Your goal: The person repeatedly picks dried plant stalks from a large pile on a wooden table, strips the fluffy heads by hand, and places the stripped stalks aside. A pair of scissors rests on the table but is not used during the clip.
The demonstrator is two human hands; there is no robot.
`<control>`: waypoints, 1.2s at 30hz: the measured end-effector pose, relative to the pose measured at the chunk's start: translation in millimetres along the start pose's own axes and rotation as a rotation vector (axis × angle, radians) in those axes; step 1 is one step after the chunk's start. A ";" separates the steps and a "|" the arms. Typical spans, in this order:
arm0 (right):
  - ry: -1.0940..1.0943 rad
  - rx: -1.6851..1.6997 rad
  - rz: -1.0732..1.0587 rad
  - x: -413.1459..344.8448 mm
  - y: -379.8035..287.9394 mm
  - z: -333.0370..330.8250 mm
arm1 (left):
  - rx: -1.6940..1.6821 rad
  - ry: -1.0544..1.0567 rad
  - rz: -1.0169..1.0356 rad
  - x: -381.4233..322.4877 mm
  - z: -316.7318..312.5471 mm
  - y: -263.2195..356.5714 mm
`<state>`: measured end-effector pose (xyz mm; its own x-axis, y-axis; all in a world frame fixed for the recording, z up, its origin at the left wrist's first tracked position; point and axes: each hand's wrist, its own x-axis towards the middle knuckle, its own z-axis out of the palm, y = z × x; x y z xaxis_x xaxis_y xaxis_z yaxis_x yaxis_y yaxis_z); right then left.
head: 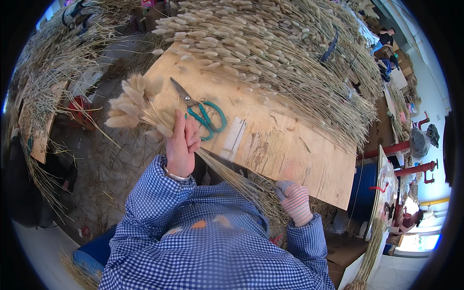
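A small bunch of dried bunny-tail grass [128, 103] is gripped just below its fluffy heads by my bare left hand [183, 143]; its stems run down to the right across my checked smock. My right hand [294, 203], in a striped glove with grey fingertips, is curled near the stem ends at the board's front edge; whether it holds any stems cannot be made out. Scissors with teal handles [206, 119] lie on the wooden board [308, 159] just beyond my left hand, blades pointing up and left. A large heap of bunny-tail grass [253, 54] covers the board's far side.
More dried stalks [50, 72] are piled at the left, over a plank. A blue drum [362, 192] stands right of the board, beside a table and red pipes [415, 168]. A blue cylindrical container [96, 250] is at lower left. Other people are in the background at right.
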<state>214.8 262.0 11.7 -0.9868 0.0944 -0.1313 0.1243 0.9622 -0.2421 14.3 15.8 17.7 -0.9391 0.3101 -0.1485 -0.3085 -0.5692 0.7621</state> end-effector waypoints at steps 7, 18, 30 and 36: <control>0.213 0.133 -0.079 9.7 -38.7 -30.0 | 0.100 -0.037 0.231 4.1 20.2 -3.9; 0.264 0.596 -0.243 98.6 -135.0 27.3 | -0.001 -0.195 -0.137 -13.6 19.2 11.0; -0.324 0.549 -0.346 114.1 -114.1 6.5 | -0.156 -0.177 -0.163 -14.2 -20.4 -3.3; 0.290 0.186 -0.332 192.4 -95.0 -17.5 | -0.023 -0.058 -0.086 -11.4 -20.2 -3.9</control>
<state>11.3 193.2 26.3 -0.9611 -0.1174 0.2500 -0.2123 0.8931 -0.3966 23.2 -0.9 3.7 -0.8986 0.4019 -0.1758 -0.3920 -0.5558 0.7331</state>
